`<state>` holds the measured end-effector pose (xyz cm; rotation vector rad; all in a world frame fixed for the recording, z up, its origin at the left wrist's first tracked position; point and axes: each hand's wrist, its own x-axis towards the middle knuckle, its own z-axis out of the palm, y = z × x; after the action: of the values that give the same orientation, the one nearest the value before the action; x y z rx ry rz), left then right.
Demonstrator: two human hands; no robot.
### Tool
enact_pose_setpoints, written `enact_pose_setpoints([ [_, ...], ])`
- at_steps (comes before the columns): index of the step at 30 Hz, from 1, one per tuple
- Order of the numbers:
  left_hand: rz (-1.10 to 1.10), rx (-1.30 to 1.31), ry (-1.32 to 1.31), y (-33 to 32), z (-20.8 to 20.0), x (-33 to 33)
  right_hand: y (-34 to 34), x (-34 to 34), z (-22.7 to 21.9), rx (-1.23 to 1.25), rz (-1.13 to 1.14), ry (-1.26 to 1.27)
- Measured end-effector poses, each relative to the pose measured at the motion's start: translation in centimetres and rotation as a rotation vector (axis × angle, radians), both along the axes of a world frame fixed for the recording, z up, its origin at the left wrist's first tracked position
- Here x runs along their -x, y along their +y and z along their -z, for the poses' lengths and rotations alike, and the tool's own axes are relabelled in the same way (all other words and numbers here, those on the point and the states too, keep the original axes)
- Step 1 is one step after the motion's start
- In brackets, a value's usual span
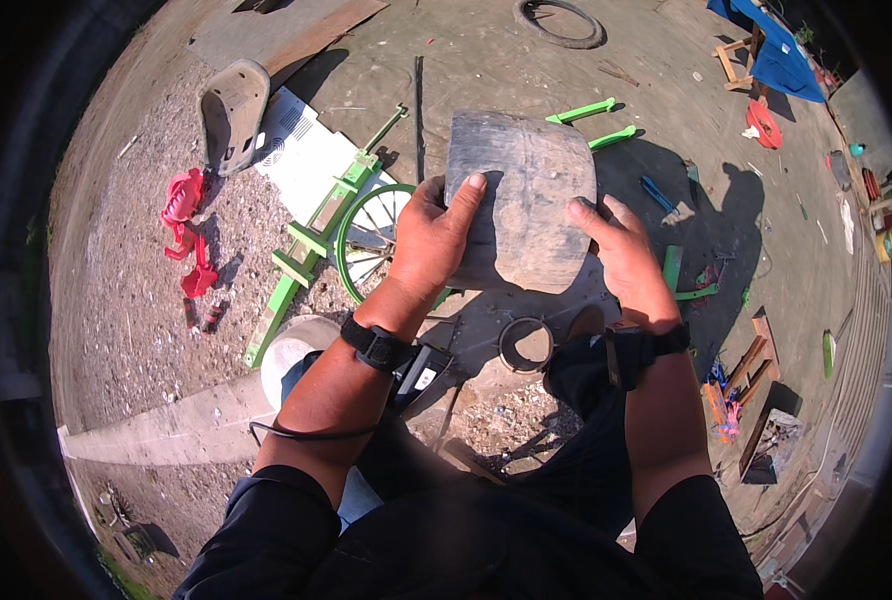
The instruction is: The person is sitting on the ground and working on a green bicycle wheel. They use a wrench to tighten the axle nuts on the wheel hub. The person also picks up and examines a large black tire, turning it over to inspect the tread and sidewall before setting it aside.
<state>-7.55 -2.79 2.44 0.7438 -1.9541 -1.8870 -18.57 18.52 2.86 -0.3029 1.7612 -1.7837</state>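
A worn, grey curved panel (531,195) is held up in front of me in both hands. My left hand (431,235) grips its left edge, the thumb lying on the face. Round the right edge closes my right hand (626,245), its thumb also on the surface. The fingers behind the panel are hidden, and its material is unclear. Below and left of it lies a green frame (311,240) with a green-rimmed spoked wheel (344,250), partly covered by my left hand. A green fork-like piece (606,138) pokes out past the panel's upper right.
Near my feet stands a round metal ring (504,350). To the left are a grey seat shell (234,115), red plastic parts (198,280) and a white vented sheet (301,140). A tyre (566,40) lies far ahead. Wooden pieces (751,365) and blue-handled pliers (656,195) are at right.
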Motion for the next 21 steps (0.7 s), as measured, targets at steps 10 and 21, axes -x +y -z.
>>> enact_pose_setpoints([
  [10,-0.008,-0.010,-0.015,-0.22,-0.03,0.14,0.04,0.11,0.07,0.029,0.016,-0.001],
  [21,-0.008,-0.174,-0.040,-0.31,-0.49,0.26,-0.05,-0.08,-0.18,0.024,0.049,-0.021],
])
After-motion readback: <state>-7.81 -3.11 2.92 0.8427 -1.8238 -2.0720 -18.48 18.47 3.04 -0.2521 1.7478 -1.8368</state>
